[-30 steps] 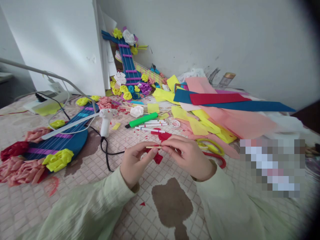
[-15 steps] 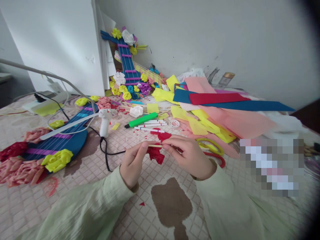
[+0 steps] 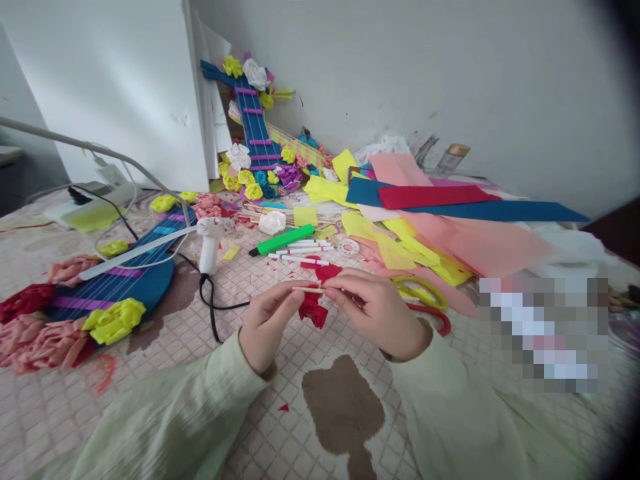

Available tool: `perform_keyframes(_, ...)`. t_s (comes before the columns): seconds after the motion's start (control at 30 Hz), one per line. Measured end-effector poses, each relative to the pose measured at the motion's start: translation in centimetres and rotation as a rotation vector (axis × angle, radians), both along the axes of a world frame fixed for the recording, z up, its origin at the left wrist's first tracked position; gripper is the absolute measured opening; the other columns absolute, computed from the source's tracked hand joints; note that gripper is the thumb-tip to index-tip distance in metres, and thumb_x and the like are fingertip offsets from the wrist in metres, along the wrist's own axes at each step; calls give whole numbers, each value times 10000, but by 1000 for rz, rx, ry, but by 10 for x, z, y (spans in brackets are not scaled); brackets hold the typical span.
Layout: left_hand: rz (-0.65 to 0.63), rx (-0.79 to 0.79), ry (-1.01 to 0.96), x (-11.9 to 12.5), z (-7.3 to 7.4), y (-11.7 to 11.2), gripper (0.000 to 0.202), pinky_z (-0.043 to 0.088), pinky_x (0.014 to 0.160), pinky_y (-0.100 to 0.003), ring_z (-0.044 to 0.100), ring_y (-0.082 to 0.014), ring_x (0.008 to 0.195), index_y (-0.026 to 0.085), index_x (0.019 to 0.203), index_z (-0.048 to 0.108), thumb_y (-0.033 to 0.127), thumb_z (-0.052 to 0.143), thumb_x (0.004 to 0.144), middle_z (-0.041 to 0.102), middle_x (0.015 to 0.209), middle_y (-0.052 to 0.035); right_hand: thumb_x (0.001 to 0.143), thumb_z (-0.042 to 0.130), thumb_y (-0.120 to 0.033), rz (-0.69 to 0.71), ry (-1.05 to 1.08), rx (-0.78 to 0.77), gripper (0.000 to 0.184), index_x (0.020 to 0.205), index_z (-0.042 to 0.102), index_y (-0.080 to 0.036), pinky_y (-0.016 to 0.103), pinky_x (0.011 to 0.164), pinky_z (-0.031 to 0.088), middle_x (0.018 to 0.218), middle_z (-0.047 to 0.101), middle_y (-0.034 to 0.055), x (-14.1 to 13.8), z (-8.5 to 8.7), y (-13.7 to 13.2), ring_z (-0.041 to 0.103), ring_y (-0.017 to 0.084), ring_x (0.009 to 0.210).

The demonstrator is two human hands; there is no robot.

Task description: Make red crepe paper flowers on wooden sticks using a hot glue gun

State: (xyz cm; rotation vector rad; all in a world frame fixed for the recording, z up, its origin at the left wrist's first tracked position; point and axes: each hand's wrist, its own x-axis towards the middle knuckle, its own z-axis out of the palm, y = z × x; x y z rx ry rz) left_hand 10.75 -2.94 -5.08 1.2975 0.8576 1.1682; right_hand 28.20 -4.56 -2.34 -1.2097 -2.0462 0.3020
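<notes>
Between my hands lies a thin pale wooden stick, level and just above the table. My left hand is closed, pinching its left end between thumb and fingers. The fingertips of my right hand pinch the other end. A piece of red paper shows just beyond the right fingers; whether they touch it I cannot tell. Crumpled red crepe paper appears below the stick, partly hidden by the hands.
On the left lies a blue paper guitar with crepe flowers, beside a white glue gun and its black cord. Ahead are a green marker and several thin pens. Scissors and coloured crepe strips lie to the right.
My left thumb has drawn back a little to the left, baring more of the stick. The right hand holds nearly the same place.
</notes>
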Motion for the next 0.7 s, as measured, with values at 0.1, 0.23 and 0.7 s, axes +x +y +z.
perform_keyframes(0.1, -14, -4, 21, 1, 4, 1, 151, 514, 642, -281, 632, -152, 660, 155, 824, 690, 259, 653, 720, 710, 786, -47, 863, 504, -202, 9, -3, -3, 143, 896, 639, -174, 267, 695, 474, 840, 653, 34, 0, -1, 0, 602, 134, 760)
perform_keyframes(0.23, -25, 10, 26, 1, 7, 1, 137, 519, 614, -278, 623, -136, 611, 156, 829, 682, 234, 650, 722, 704, 757, -42, 850, 523, -185, 11, -7, 10, 154, 960, 630, -173, 267, 715, 485, 900, 665, 41, -1, -3, 1, 611, 141, 803)
perform_keyframes(0.7, 13, 66, 57, 1, 9, 0, 103, 466, 491, -217, 563, -102, 541, 166, 812, 675, 213, 649, 725, 664, 685, -16, 829, 531, -127, 78, 102, 60, 164, 904, 677, -121, 251, 683, 500, 846, 665, 72, -7, -4, 0, 615, 135, 751)
